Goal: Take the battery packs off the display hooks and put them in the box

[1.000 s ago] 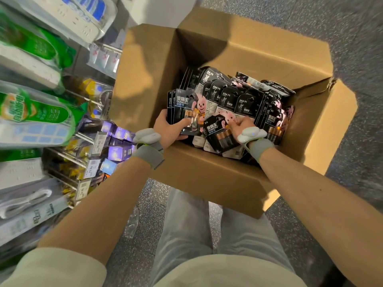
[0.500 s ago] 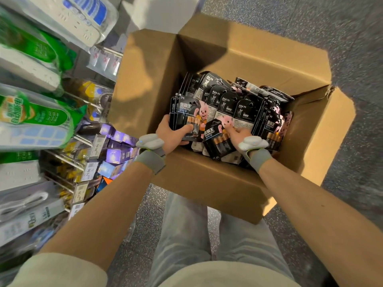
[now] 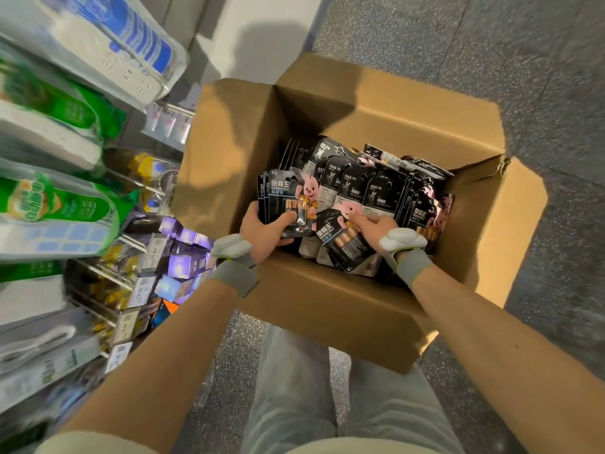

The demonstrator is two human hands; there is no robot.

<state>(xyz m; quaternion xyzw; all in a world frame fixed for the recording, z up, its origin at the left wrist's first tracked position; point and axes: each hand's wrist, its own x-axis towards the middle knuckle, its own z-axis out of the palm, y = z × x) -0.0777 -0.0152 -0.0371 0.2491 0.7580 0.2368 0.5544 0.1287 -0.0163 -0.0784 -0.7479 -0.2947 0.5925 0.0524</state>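
Note:
An open cardboard box [image 3: 327,306] stands on the floor in front of me, holding several black Duracell battery packs [image 3: 360,188]. My left hand [image 3: 262,231] grips a small stack of battery packs [image 3: 284,198] upright inside the box at its left side, thumb across the front. My right hand [image 3: 373,224] reaches in from the right, fingers stretched out and resting on a tilted battery pack [image 3: 340,237] that lies on the pile.
A display rack [image 3: 98,224] with hooks fills the left side, hung with power strips in green and white packs and small purple boxes [image 3: 186,253] lower down. Price tags [image 3: 140,290] stick out from the hooks. Speckled grey floor [image 3: 523,60] surrounds the box. My legs are below.
My right hand has loosened from the tilted pack and its fingers are now stretched over it. The left hand still holds its stack, lifted slightly. The view has shifted.

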